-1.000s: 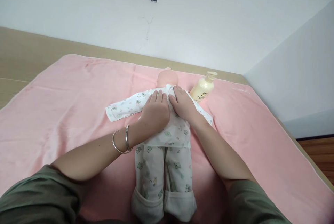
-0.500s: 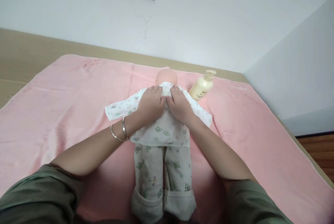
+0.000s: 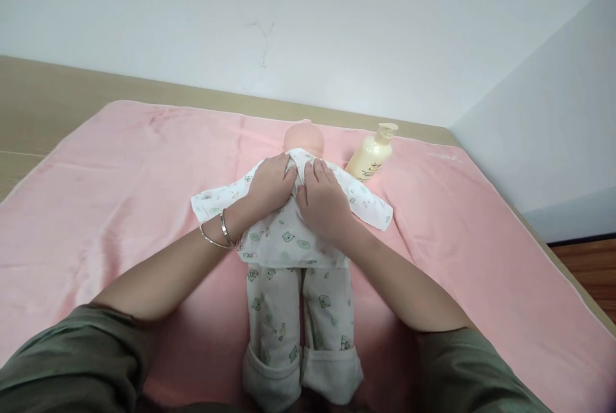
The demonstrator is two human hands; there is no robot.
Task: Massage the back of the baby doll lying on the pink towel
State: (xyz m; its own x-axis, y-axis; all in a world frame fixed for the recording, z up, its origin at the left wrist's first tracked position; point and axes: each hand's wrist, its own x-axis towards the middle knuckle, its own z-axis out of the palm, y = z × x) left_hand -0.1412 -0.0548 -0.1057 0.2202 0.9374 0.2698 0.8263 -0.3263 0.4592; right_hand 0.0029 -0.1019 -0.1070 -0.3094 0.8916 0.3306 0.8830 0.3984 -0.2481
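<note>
A baby doll [image 3: 304, 137] in a white shirt [image 3: 294, 243] and matching trousers [image 3: 327, 304], both printed with small green animals, lies stretched out with its head away from me. Only the smooth round top of the head shows; its face is not visible. My left hand [image 3: 272, 182] lies on the left side of the shirt's upper part, palm down with fingers pointing to the neck. Just right of it, my right hand [image 3: 323, 200] rests flat on the shirt, fingers stretched out. The shirt puckers between the two thumbs. Its sleeves spread to both sides.
A pale yellow pump bottle [image 3: 370, 155] stands tilted in view beside the doll's right-hand sleeve. Under everything is a pink blanket [image 3: 158, 176] on a wooden surface [image 3: 43, 89]. A white wall [image 3: 360, 34] rises behind, with another at the right.
My right hand has slid slightly down the shirt and its fingers have shifted left. The left hand has barely moved. The shirt is more creased near the neck, and the camera view has shifted slightly.
</note>
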